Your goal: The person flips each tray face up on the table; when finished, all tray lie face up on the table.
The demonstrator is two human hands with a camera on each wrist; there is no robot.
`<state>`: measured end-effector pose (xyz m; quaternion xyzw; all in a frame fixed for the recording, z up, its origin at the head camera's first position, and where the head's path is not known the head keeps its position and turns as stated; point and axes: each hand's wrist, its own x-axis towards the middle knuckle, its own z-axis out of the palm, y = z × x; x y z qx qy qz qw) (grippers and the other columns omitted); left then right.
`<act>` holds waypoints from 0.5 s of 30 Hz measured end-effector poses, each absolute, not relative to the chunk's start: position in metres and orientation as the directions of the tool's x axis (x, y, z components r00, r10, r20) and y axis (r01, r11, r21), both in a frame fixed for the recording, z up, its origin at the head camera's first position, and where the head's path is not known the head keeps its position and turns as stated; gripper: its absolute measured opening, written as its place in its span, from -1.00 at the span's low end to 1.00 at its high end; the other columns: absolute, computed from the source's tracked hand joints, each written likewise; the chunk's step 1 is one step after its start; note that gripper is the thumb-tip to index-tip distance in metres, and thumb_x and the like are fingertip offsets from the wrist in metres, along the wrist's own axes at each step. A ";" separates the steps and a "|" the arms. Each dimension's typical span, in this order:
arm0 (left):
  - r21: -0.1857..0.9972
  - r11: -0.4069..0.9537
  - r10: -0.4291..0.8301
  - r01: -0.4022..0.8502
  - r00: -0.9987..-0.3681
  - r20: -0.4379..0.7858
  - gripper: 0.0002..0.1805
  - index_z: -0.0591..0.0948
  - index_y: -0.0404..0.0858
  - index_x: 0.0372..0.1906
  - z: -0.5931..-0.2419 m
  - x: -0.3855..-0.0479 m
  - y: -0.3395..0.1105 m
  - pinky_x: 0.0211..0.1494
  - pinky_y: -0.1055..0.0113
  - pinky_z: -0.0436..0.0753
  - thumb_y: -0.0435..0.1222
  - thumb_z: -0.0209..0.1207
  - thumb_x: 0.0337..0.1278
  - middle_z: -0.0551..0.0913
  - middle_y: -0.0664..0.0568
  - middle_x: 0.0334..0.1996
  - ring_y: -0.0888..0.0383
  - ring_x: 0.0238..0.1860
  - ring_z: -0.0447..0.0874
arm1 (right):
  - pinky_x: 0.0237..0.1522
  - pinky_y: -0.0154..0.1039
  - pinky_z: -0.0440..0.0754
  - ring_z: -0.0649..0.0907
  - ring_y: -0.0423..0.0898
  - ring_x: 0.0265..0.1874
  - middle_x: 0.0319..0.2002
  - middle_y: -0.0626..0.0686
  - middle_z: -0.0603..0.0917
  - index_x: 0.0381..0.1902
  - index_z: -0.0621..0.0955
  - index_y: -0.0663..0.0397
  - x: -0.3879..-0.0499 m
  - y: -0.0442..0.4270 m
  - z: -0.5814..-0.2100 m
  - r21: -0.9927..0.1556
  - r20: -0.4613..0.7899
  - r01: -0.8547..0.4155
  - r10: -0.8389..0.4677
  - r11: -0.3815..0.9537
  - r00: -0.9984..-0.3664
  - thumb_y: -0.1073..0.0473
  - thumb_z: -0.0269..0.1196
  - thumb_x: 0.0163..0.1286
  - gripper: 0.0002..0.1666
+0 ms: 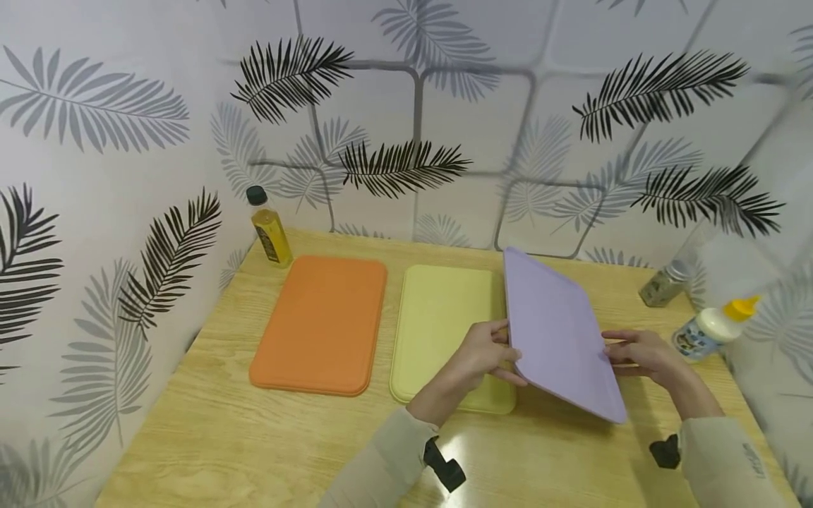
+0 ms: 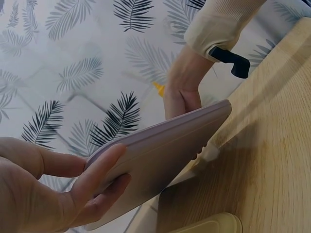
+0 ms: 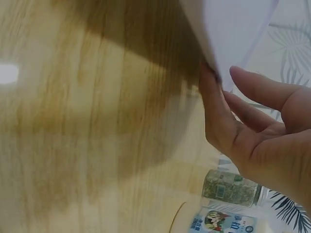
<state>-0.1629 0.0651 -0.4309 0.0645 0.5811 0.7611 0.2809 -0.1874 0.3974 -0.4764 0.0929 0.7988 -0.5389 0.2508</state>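
Both hands hold a lavender cutting board [image 1: 559, 331] tilted above the table, its left edge higher than its right. My left hand [image 1: 480, 353] grips the left edge; the left wrist view shows the thumb on one face and fingers on the other [image 2: 92, 194]. At the opposite edge my right hand [image 1: 644, 358] pinches the board, with the thumb and fingers [image 3: 216, 104] on either side in the right wrist view. Beneath the raised left edge lies a yellow cutting board [image 1: 444, 324], partly hidden by the left hand and the lavender board. An orange cutting board [image 1: 320, 324] lies flat farther left.
A bottle of yellow oil [image 1: 272, 236] stands at the table's back left corner. On the right are a jar of dried herbs [image 1: 663, 286] and a white bottle with a yellow cap [image 1: 708, 331]. Patterned walls [image 1: 381, 106] border the wooden table [image 1: 209, 437].
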 end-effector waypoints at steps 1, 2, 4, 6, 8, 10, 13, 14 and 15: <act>0.917 -0.168 0.504 -0.361 -0.831 -0.235 -0.35 0.31 -0.46 0.35 -0.431 -0.163 0.064 -0.36 0.16 0.71 -0.70 0.07 0.09 0.56 -0.31 0.01 -0.21 -0.09 0.66 | -0.06 -0.05 0.65 0.68 -0.16 -0.25 -0.22 -0.01 0.65 0.38 0.05 0.60 -0.187 0.399 -0.478 -0.817 -0.498 0.414 -0.127 0.402 -0.858 0.30 0.14 0.42 -0.23; 0.916 -0.165 0.504 -0.366 -0.829 -0.241 -0.34 0.29 -0.46 0.36 -0.432 -0.164 0.064 -0.35 0.15 0.71 -0.70 0.08 0.09 0.53 -0.33 0.04 -0.22 -0.07 0.65 | -0.07 -0.07 0.66 0.68 -0.16 -0.25 -0.22 -0.01 0.65 0.38 0.05 0.61 -0.186 0.400 -0.481 -0.819 -0.495 0.410 -0.133 0.401 -0.858 0.31 0.17 0.40 -0.21; 0.913 -0.155 0.505 -0.376 -0.825 -0.254 -0.31 0.25 -0.46 0.39 -0.434 -0.164 0.062 -0.34 0.15 0.71 -0.68 0.10 0.09 0.47 -0.38 0.11 -0.23 -0.03 0.63 | -0.11 -0.12 0.67 0.69 -0.17 -0.26 -0.25 -0.05 0.65 0.38 0.05 0.61 -0.184 0.401 -0.484 -0.819 -0.496 0.412 -0.134 0.399 -0.858 0.30 0.20 0.38 -0.17; 0.911 -0.143 0.498 -0.388 -0.823 -0.273 -0.27 0.23 -0.46 0.40 -0.435 -0.165 0.062 -0.34 0.15 0.72 -0.68 0.14 0.07 0.43 -0.40 0.12 -0.23 -0.06 0.64 | -0.15 -0.16 0.68 0.70 -0.18 -0.28 -0.28 -0.09 0.68 0.38 0.07 0.60 -0.181 0.402 -0.486 -0.818 -0.499 0.417 -0.128 0.397 -0.857 0.28 0.22 0.37 -0.16; 0.918 -0.116 0.492 -0.379 -0.825 -0.279 -0.24 0.20 -0.46 0.41 -0.436 -0.165 0.061 -0.34 0.19 0.72 -0.65 0.18 0.07 0.42 -0.38 0.11 -0.18 -0.14 0.68 | -0.19 -0.20 0.69 0.70 -0.19 -0.31 -0.32 -0.10 0.69 0.38 0.08 0.58 -0.180 0.404 -0.487 -0.820 -0.502 0.426 -0.124 0.382 -0.856 0.28 0.22 0.37 -0.18; 0.927 -0.093 0.492 -0.363 -0.826 -0.274 -0.24 0.21 -0.45 0.41 -0.436 -0.166 0.061 -0.34 0.21 0.72 -0.63 0.20 0.07 0.43 -0.34 0.06 -0.12 -0.26 0.70 | -0.23 -0.22 0.69 0.70 -0.20 -0.32 -0.34 -0.11 0.70 0.39 0.12 0.54 -0.179 0.405 -0.487 -0.824 -0.511 0.449 -0.111 0.345 -0.853 0.28 0.23 0.36 -0.19; 0.942 -0.064 0.488 -0.330 -0.834 -0.259 -0.24 0.23 -0.42 0.41 -0.435 -0.168 0.061 -0.36 0.24 0.71 -0.58 0.23 0.08 0.44 -0.28 0.02 -0.04 -0.36 0.69 | -0.25 -0.24 0.69 0.70 -0.20 -0.34 -0.36 -0.11 0.72 0.38 0.20 0.50 -0.178 0.406 -0.486 -0.835 -0.520 0.479 -0.105 0.271 -0.848 0.31 0.24 0.34 -0.25; 0.944 -0.062 0.487 -0.325 -0.835 -0.256 -0.25 0.23 -0.41 0.41 -0.434 -0.169 0.061 -0.37 0.23 0.71 -0.56 0.23 0.09 0.44 -0.27 0.01 -0.03 -0.36 0.69 | -0.26 -0.23 0.69 0.71 -0.20 -0.34 -0.36 -0.11 0.72 0.36 0.24 0.48 -0.178 0.407 -0.485 -0.839 -0.521 0.485 -0.108 0.246 -0.847 0.32 0.23 0.34 -0.28; 0.945 -0.059 0.484 -0.322 -0.837 -0.255 -0.26 0.24 -0.40 0.41 -0.434 -0.170 0.061 -0.38 0.23 0.71 -0.55 0.23 0.10 0.44 -0.25 -0.01 -0.02 -0.35 0.68 | -0.26 -0.24 0.69 0.71 -0.20 -0.35 -0.37 -0.11 0.72 0.35 0.31 0.42 -0.177 0.407 -0.484 -0.840 -0.524 0.494 -0.103 0.222 -0.845 0.34 0.24 0.33 -0.33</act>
